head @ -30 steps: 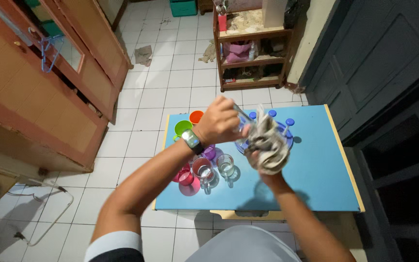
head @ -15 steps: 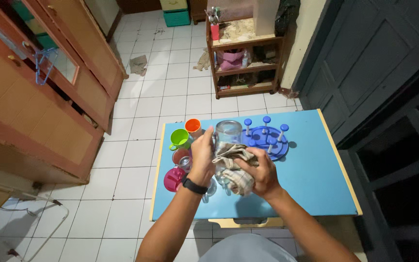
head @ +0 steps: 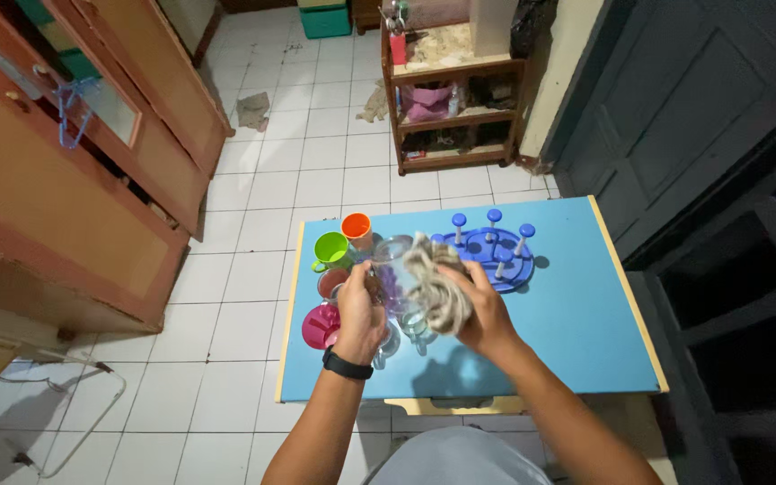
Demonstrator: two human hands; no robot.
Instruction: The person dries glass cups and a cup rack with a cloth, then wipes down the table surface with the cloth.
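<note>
The left hand (head: 358,316) is gripping a clear glass mug (head: 394,269) above the blue bench (head: 577,332), its grip closed round it, while the right hand (head: 482,314) is clenching a crumpled cloth (head: 437,289) pressed against the mug's side. What the mug holds cannot be told.

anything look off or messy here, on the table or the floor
On the table nothing stands out: the cups sit upright and no spill shows. The left hand holds a clear glass while the right hand presses a cloth to it. On the floor, two rags lie crumpled, one near the shelf.
</note>
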